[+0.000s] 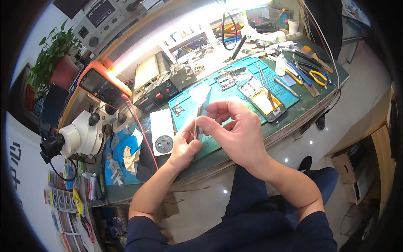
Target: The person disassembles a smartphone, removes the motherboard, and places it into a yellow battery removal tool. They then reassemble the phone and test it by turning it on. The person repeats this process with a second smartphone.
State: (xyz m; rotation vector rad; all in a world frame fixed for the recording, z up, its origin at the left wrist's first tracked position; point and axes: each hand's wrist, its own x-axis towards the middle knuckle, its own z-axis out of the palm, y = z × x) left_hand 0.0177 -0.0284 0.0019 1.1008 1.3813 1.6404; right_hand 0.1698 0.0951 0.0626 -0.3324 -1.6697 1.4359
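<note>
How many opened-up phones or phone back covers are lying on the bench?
2: an opened phone with its yellow inside showing on the teal mat, and a white back cover left of the mat, near the left hand. Clutter may hide more.

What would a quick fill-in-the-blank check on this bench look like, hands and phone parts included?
1. Both hands, left hand and right hand, pinch a thin ____ tool between them.
2. The opened phone lies on the ____ work mat.
3. The white back cover with a round camera ring lies to the person's ____ of the hands.
4. The multimeter has an ____ casing.

Missing words: metal; teal; left; orange
</note>
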